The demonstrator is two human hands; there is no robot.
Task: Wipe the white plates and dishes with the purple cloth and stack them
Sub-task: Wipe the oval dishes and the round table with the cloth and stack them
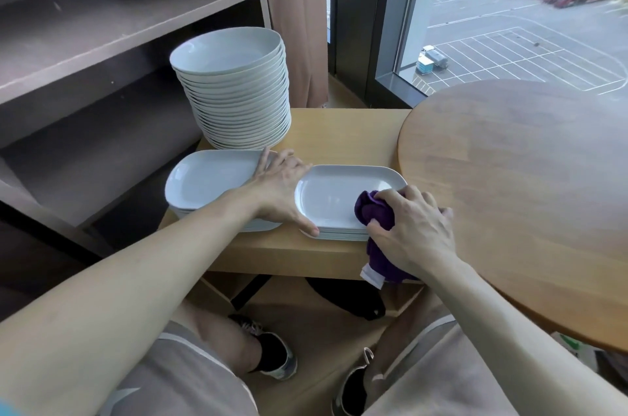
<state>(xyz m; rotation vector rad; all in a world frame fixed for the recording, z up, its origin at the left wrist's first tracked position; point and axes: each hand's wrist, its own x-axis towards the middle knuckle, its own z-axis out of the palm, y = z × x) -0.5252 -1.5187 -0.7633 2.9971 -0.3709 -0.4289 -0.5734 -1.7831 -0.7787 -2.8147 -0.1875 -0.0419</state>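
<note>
Right hand (pixel 414 228), knuckles up, reaching in from the lower right, fingers curled tight around a bunched purple cloth (pixel 370 208) and pressing it onto the near right corner of the top oblong plate (pixel 336 198). Loose tail of the cloth hanging below the palm past the table edge, ending in a small white label (pixel 372 274).

Left hand (pixel 282 188), palm down at the end of a bare forearm stretched in from the lower left, fingers spread and fairly straight, gripping nothing. Thumb laid along the near left corner of that plate's rim, fingertips reaching toward its far left corner, palm across its short left end.

Plate white, glossy, rectangular with rounded corners and a raised rim, face up, long axis running left to right, topmost of a short right-hand stack (pixel 339 235) of matching plates. Just beside it, partly under the left wrist, a left-hand stack (pixel 207 181) of the same oblong plates, long axis likewise left to right. Behind that, a tall stack of round deep plates (pixel 234 92), white, rims forming close ridges.

All three stacks on a low table (pixel 339 130) of pale wood. To the right, overlapping its edge, a darker round tabletop (pixel 526 177) with visible grain. At the left, a dark brown shelving unit (pixel 102 24); beyond, a beige curtain (pixel 299 7) and a window (pixel 509 24).
</note>
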